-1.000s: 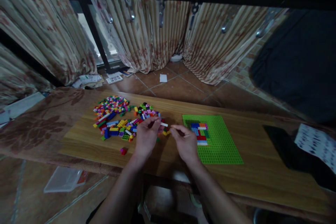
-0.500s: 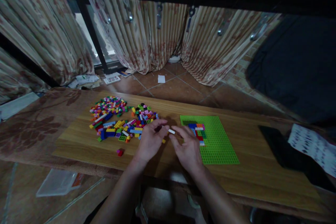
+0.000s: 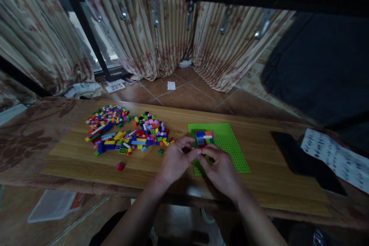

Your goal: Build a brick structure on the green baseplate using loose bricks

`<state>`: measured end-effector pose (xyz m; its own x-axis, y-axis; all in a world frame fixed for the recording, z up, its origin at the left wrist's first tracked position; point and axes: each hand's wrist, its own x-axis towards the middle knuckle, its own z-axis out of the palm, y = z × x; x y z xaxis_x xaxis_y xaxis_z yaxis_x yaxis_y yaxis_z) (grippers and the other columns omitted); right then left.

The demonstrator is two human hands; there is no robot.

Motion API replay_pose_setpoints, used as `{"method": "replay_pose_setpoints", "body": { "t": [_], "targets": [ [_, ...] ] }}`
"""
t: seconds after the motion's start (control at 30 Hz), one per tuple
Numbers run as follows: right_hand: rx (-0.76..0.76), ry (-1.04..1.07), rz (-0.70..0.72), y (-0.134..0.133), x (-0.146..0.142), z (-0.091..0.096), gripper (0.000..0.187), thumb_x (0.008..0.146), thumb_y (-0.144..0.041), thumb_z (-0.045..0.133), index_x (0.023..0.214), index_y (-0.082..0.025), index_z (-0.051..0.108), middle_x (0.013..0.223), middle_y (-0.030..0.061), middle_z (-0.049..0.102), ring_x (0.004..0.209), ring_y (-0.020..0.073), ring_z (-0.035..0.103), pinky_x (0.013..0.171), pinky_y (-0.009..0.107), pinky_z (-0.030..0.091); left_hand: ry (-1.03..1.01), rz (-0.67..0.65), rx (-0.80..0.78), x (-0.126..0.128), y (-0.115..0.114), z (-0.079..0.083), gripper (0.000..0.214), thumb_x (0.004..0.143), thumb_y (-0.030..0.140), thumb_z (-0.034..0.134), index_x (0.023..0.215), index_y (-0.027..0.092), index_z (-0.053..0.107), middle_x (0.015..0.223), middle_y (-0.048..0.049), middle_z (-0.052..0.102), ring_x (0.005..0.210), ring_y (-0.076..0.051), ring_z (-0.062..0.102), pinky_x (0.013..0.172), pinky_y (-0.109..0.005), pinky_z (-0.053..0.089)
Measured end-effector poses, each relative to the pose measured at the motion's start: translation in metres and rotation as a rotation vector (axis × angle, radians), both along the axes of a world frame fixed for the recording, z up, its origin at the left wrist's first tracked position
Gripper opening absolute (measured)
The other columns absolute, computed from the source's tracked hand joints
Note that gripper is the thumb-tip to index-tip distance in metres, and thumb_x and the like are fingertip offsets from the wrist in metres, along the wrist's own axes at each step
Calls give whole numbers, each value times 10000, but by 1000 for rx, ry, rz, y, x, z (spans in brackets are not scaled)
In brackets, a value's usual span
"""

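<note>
My left hand and my right hand meet at the fingertips over the near left part of a green studded baseplate. Their thumbs and fingers are pinched together on a small white toy brick, now almost wholly hidden by the fingertips. Just beyond the fingers, a joined group of coloured bricks sits on the baseplate, with blue, orange, white and red showing. My hands partly cover this group.
Left on the wooden board lie a heap of small bricks and a spread of larger bricks. A red brick lies nearer me. At right are a black flat item and a printed sheet.
Both hands have moved right with the white brick, from beside the baseplate to over its near left part. The fingertips have come together. The view has shifted slightly right.
</note>
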<state>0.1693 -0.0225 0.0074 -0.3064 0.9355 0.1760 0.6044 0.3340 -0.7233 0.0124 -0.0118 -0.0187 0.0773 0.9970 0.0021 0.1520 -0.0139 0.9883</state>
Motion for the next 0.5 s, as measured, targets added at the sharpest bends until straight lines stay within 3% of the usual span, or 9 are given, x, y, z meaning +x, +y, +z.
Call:
{"method": "replay_pose_setpoints", "body": {
  "t": [0.1, 0.33, 0.5],
  "targets": [
    [-51, 44, -12, 2, 12, 3, 205, 918, -286, 536, 871, -226, 726, 847, 25, 681, 794, 165, 625, 742, 296, 462, 5, -32, 36, 10, -2, -1, 329, 814, 337, 671, 1094, 166, 653, 825, -23, 696, 719, -142, 641, 674, -252, 509],
    [34, -25, -351, 21, 49, -6, 277, 870, -392, 550, 911, -191, 735, 890, 77, 723, 759, 208, 656, 694, 321, 483, 98, 23, 53, 13, 3, -4, 276, 880, 306, 571, 1099, 167, 663, 835, -34, 711, 722, -152, 652, 668, -258, 511],
    [66, -70, -324, 32, 57, -18, 263, 877, -361, 540, 903, -188, 737, 886, 81, 720, 773, 214, 665, 724, 334, 495, 170, 93, 41, 13, 10, -6, 244, 869, 253, 559, 1067, 164, 671, 878, -47, 728, 769, -160, 671, 720, -267, 524]
  ]
}}
